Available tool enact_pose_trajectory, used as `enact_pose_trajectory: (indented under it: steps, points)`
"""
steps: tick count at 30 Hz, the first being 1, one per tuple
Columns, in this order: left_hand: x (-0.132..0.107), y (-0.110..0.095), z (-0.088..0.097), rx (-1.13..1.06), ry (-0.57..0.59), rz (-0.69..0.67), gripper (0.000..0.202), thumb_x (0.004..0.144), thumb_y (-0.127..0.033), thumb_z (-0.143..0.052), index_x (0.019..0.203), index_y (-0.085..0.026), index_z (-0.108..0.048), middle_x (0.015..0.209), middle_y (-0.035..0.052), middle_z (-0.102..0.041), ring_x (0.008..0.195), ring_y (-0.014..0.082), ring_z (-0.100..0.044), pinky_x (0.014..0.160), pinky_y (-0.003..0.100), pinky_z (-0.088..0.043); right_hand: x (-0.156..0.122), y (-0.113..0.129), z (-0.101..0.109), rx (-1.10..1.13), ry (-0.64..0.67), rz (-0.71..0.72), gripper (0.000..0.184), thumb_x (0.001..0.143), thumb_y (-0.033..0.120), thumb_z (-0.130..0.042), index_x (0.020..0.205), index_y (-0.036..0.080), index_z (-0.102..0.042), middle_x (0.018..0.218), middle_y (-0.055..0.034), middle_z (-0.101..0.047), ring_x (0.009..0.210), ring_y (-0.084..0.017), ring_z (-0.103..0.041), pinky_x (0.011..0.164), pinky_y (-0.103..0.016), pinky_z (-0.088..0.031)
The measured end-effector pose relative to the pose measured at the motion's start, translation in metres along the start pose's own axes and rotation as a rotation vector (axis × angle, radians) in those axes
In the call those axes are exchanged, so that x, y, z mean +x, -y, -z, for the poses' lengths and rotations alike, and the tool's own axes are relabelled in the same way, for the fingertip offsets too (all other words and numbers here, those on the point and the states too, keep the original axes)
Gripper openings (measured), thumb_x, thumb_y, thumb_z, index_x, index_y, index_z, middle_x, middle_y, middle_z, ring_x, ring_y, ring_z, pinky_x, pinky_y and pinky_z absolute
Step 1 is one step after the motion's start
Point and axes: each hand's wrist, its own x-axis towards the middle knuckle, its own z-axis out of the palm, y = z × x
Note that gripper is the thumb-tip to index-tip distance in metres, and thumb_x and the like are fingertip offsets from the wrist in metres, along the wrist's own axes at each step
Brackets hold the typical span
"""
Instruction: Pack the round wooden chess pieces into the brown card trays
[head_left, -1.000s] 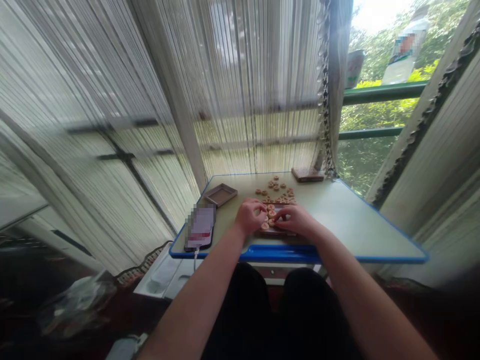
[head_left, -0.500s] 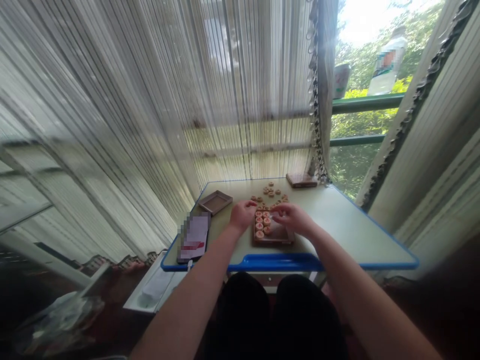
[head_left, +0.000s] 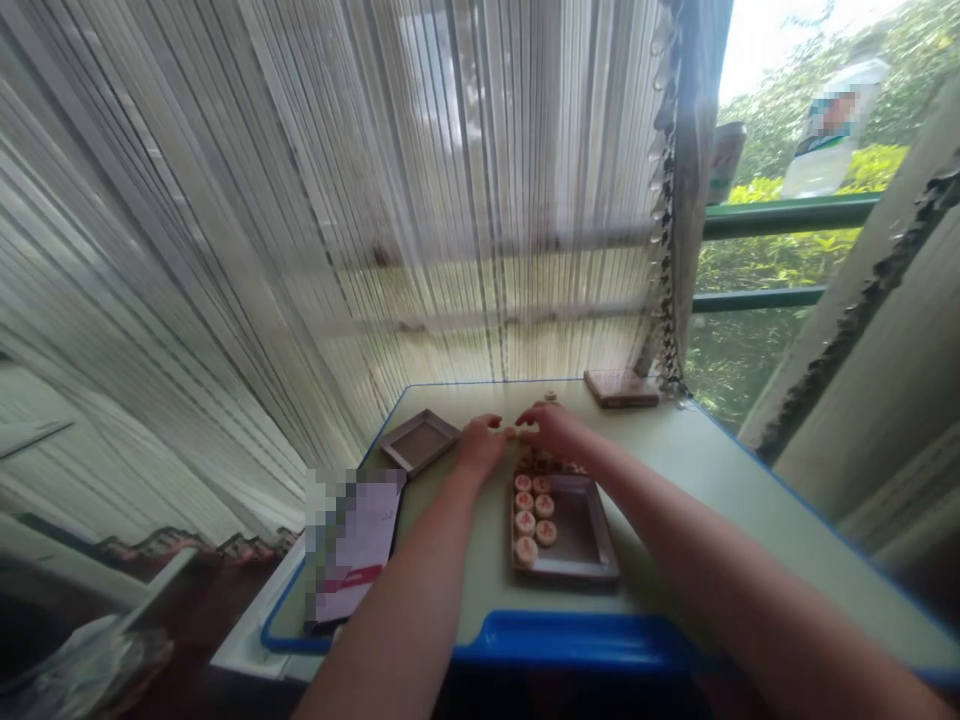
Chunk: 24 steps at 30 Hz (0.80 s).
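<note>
A pale striped curtain (head_left: 337,200) filled the far and left of the view, and to its right an open window showed green rails (head_left: 780,215) with foliage behind them. Below stood a light table (head_left: 705,470) with a blue edge (head_left: 570,640) along its near side. A phone (head_left: 352,550) lay flat at the table's near left corner.

Near the middle of the table, close to the blue edge, sat a wooden tray (head_left: 581,525). Its left part held two short rows of round pieces (head_left: 534,505), while its right part was bare. The person's two forearms reached across the table from the near side, the right one passing over the tray's right edge.

The left hand (head_left: 480,445) and the right hand (head_left: 555,428) met just beyond the tray's far end. Both had their fingers curled and drawn in toward each other. A single disc (head_left: 511,433) showed between their fingertips, but which hand gripped it could not be told through the blur.

A smaller empty tray (head_left: 418,441) lay to the far left of the hands. A flat brown box (head_left: 621,387) rested at the far right by the curtain's hem. A few loose discs (head_left: 551,463) were heaped at the wooden tray's far end, and one more (head_left: 551,396) lay alone beyond the hands.
</note>
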Motion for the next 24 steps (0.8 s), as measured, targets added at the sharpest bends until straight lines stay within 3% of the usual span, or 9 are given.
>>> enact_pose_trajectory:
  steps: [4,9,15,20,24]
  points:
    - [-0.001,0.008,-0.003,0.146,0.009,-0.093,0.033,0.070,-0.031,-0.058,0.096,-0.012,-0.065,0.094,0.0116,-0.065,0.091,0.0230,-0.058,0.086,0.035,-0.043,0.011,-0.002,-0.006,-0.010,-0.019,0.037,0.036,0.071,0.046,-0.059,0.098,0.023,-0.066,0.093,-0.0061,-0.064,0.084,-0.019,-0.056,0.074,-0.029,-0.041]
    - [0.000,0.007,-0.001,0.271,0.092,-0.143,0.031,0.069,-0.037,-0.059,0.091,-0.017,-0.068,0.088,0.0099,-0.064,0.086,0.0228,-0.058,0.081,0.034,-0.044,0.013,-0.001,-0.008,-0.095,0.033,0.062,0.024,0.071,0.040,-0.059,0.086,0.025,-0.071,0.088,-0.0054,-0.068,0.089,-0.024,-0.053,0.080,-0.035,-0.037]
    - [0.002,0.009,-0.001,0.183,0.124,-0.160,0.024,0.075,-0.037,-0.055,0.084,-0.020,-0.069,0.084,0.0065,-0.066,0.082,0.0206,-0.060,0.077,0.031,-0.045,0.015,-0.004,-0.008,-0.042,0.037,0.063,0.021,0.069,0.038,-0.061,0.083,0.025,-0.071,0.086,-0.0055,-0.068,0.087,-0.023,-0.051,0.079,-0.034,-0.037]
    - [0.004,0.007,0.000,0.025,0.108,-0.104,0.024,0.076,-0.034,-0.055,0.093,-0.021,-0.067,0.085,0.0035,-0.069,0.074,0.0177,-0.062,0.071,0.028,-0.047,0.019,-0.012,-0.015,0.008,-0.050,0.131,0.023,0.071,0.040,-0.061,0.084,0.024,-0.070,0.085,-0.0034,-0.068,0.085,-0.021,-0.051,0.082,-0.034,-0.035]
    - [0.005,0.004,0.002,-0.033,0.086,-0.075,0.022,0.075,-0.033,-0.058,0.088,-0.019,-0.068,0.085,0.0047,-0.070,0.073,0.0177,-0.063,0.069,0.028,-0.048,0.020,-0.015,-0.017,0.032,-0.112,0.172,0.024,0.074,0.042,-0.058,0.084,0.024,-0.069,0.085,-0.0032,-0.068,0.086,-0.021,-0.051,0.082,-0.035,-0.035]
